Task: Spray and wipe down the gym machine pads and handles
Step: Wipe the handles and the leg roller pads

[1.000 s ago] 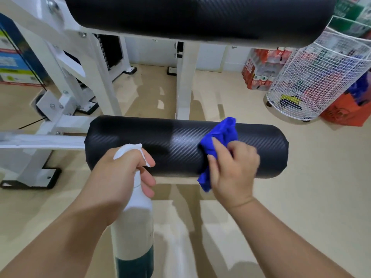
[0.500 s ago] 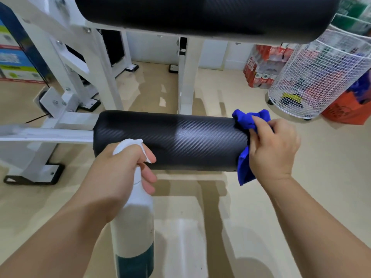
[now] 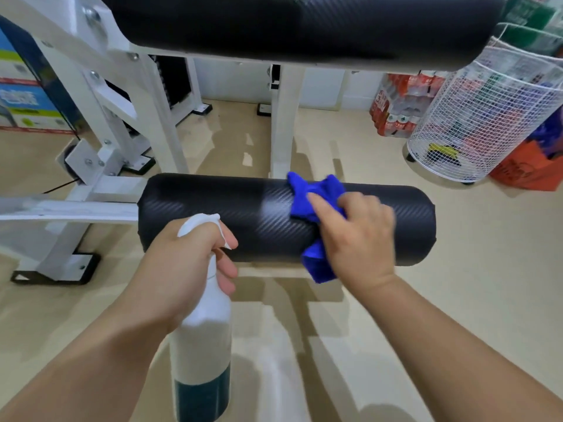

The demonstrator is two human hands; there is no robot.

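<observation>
Pressing a blue cloth (image 3: 315,197) against the black roller pad (image 3: 231,217), right hand (image 3: 355,236) gripping it, left hand (image 3: 179,266) beside it, below the pad, grasping the spray bottle (image 3: 202,336) upright.

Gym (roller pad (image 3: 213,214), white frame (image 3: 286,123))
</observation>
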